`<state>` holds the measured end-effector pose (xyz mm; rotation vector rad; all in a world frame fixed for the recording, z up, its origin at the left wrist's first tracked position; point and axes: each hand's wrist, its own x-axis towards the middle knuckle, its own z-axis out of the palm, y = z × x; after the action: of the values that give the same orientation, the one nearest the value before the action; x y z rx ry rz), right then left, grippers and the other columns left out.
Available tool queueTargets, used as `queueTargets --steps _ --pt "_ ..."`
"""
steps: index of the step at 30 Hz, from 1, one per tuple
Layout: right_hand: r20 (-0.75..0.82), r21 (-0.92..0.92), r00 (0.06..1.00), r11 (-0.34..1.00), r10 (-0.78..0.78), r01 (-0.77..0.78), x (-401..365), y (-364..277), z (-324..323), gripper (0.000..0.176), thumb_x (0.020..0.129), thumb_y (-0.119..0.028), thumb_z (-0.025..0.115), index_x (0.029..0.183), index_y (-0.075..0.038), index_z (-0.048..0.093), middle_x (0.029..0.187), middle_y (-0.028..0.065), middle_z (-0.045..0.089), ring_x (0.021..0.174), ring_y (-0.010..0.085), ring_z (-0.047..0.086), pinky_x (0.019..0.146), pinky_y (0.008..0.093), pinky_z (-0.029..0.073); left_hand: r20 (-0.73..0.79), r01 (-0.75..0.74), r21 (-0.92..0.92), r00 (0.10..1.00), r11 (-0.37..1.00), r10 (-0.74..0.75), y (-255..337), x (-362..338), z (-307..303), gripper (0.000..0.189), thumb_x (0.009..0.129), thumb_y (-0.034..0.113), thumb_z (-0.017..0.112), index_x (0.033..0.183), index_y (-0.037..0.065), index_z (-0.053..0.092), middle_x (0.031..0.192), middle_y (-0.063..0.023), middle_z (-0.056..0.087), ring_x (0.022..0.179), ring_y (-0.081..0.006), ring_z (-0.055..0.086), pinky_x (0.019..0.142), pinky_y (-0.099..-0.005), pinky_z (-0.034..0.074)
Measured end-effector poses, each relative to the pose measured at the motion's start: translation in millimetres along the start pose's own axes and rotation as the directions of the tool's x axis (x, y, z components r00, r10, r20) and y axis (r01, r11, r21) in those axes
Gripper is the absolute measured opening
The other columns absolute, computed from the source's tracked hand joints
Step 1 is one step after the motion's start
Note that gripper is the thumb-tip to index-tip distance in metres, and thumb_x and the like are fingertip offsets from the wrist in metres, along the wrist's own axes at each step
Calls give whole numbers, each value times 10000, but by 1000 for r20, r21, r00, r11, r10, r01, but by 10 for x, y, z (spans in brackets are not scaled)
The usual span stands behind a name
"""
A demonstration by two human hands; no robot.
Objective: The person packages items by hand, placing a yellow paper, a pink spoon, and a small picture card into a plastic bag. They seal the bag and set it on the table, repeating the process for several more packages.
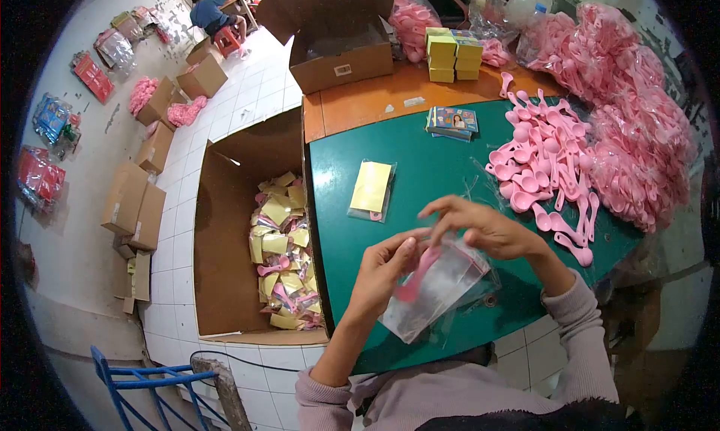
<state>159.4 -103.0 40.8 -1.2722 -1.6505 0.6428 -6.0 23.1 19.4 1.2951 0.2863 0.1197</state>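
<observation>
My left hand (386, 270) is closed, thumb against fingers, with a pink measuring spoon (420, 275) at its fingertips. The spoon is smeared by motion, its bowl pointing down. Just right of it, my right hand (484, 228) has its fingers bent and apart, close to the left fingertips. I make out nothing held in it. Below both hands lies a stack of clear plastic bags (435, 300) on the green tabletop (345, 281). Further left on the table is a clear bag with a yellow card (371, 187) and a bit of pink inside.
Loose pink spoons (551, 150) are heaped at the right, beside large bags of spoons (637, 146). Printed cards (452, 122) and yellow card stacks (454, 55) stand further back. A deep carton (247, 150) of packed bags adjoins the table's left edge. A person (210, 13) sits far off.
</observation>
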Motion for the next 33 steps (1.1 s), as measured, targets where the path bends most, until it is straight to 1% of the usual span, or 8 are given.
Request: queueTargets --steps 4,8,14,18,25,28,30,33 --pt "-87 342 957 911 277 -232 265 490 -653 460 901 -433 330 971 -63 594 1078 112 556 956 218 552 774 355 451 -108 28 -267 992 963 -59 23 44 -27 339 915 215 423 1161 -9 485 1041 -98 579 966 -150 548 812 -253 442" --pt "-768 -293 459 393 446 -872 337 1572 -1415 374 724 -341 624 897 -10 589 932 192 596 823 299 585 678 360 457 -146 -57 -220 989 974 25 52 47 14 332 924 220 392 1173 15 473 1162 -108 516 1066 -188 497 875 -299 423" --pt "-901 -297 405 463 154 -835 247 1897 -1378 359 608 -248 710 833 -1 578 854 202 588 822 336 574 705 379 439 -30 -213 204 974 955 224 15 13 -139 344 928 255 373 999 2 595 1097 -125 556 986 -172 532 842 -310 445" --pt "-852 -333 470 455 229 -826 297 1452 -1377 275 657 -218 657 796 5 574 793 179 608 738 325 593 638 372 442 -128 -418 108 894 902 430 51 -11 -110 295 923 186 395 998 -22 589 934 -101 626 814 -131 595 718 -250 493" --pt "-419 83 847 943 327 -323 272 -172 -627 86 788 -79 584 861 -34 585 726 -16 577 616 59 516 481 179 405 -136 -172 107 973 979 185 84 9 -98 330 936 243 359 1057 -15 526 890 -127 626 773 -167 621 639 -262 503" --pt "-285 54 827 869 485 -491 190 -538 -487 89 767 -57 599 849 -24 582 708 12 580 614 83 535 494 212 419 -154 -95 122 982 988 113 41 5 -58 309 932 232 378 1047 -9 533 874 -118 625 755 -155 617 636 -256 501" --pt "-177 -378 961 887 212 -265 171 -596 -444 105 740 -44 616 833 -12 579 694 52 578 615 118 556 529 243 428 -166 -71 129 982 989 92 2 13 -61 301 930 228 385 1037 -8 539 862 -108 625 751 -146 613 643 -253 498" --pt "-270 -293 929 897 254 -331 144 -655 -368 120 709 -24 637 820 -11 592 703 66 579 615 141 544 546 236 418 -42 -74 295 995 953 90 10 14 -75 293 921 221 411 1008 -6 575 812 -64 632 775 -116 615 636 -229 493"
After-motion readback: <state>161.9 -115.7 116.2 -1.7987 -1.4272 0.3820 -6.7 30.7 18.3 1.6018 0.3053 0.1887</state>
